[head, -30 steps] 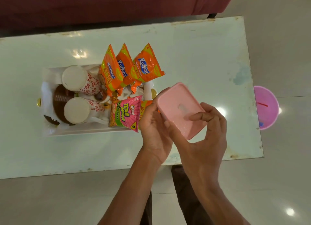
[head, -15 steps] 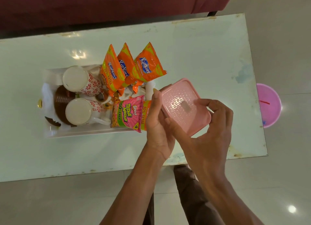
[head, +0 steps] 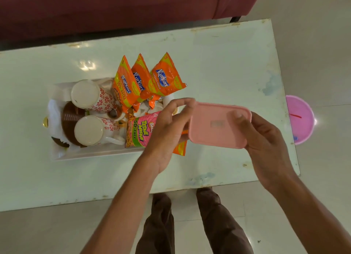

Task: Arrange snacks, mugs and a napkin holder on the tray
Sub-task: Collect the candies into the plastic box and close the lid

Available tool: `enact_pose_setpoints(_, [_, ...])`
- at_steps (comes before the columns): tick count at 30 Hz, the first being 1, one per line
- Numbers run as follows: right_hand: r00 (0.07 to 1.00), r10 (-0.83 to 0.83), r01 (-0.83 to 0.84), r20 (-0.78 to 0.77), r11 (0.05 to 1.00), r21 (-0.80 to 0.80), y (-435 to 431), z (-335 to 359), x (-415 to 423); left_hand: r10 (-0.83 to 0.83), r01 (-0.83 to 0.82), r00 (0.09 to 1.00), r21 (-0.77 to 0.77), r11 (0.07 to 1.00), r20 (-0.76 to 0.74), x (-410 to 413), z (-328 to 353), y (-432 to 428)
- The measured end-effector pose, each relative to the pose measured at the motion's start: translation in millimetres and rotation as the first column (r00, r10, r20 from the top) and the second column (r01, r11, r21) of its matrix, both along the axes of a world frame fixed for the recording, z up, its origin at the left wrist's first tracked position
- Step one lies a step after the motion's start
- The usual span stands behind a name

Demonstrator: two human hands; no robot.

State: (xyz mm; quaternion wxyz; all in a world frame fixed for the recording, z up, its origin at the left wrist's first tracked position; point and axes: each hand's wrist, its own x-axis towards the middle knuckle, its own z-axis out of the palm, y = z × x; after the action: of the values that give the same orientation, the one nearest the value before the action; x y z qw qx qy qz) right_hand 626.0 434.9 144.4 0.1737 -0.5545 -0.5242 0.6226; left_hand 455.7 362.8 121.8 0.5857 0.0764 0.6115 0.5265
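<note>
Holding a pink container above the table, just right of the tray. My left hand pinches its left edge and my right hand grips its right. Two upturned mugs and snack packets lie in the tray.

A: Holding what, above the table's right half?
B: A pink container, flat, pinched by left hand and right hand at opposite edges.
A: And on the tray, toward the table's left edge?
B: Two floral mugs, three orange packets, one pink packet.
</note>
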Motion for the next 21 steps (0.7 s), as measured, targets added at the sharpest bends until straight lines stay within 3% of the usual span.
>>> enact_pose_setpoints(4, [1.0,-0.019,0.019,0.014,1.0,-0.023,2,1,1,-0.156,0.156,0.988,-0.018,0.988,-0.018,-3,8,2])
enact_pose_setpoints(7, [0.989,-0.148,0.146,-0.02,0.986,-0.078,0,0,-1,-0.129,0.129,0.991,-0.038,0.991,-0.019,-1,7,4])
enact_pose_setpoints(13, [0.967,-0.247,0.242,0.054,0.966,0.09,-5,-7,-8,-0.031,0.03,0.999,-0.077,0.997,-0.011,10,4,5])
enact_pose_setpoints(15, [0.96,-0.272,0.267,0.067,0.961,0.069,-1,-10,-8,-0.025,0.018,0.997,-0.095,0.995,-0.071,15,3,7])
enact_pose_setpoints(21, [0.979,-0.199,0.196,0.05,0.978,0.07,15,-1,-10,-0.195,0.189,0.963,-0.048,0.981,-0.188,19,1,4])
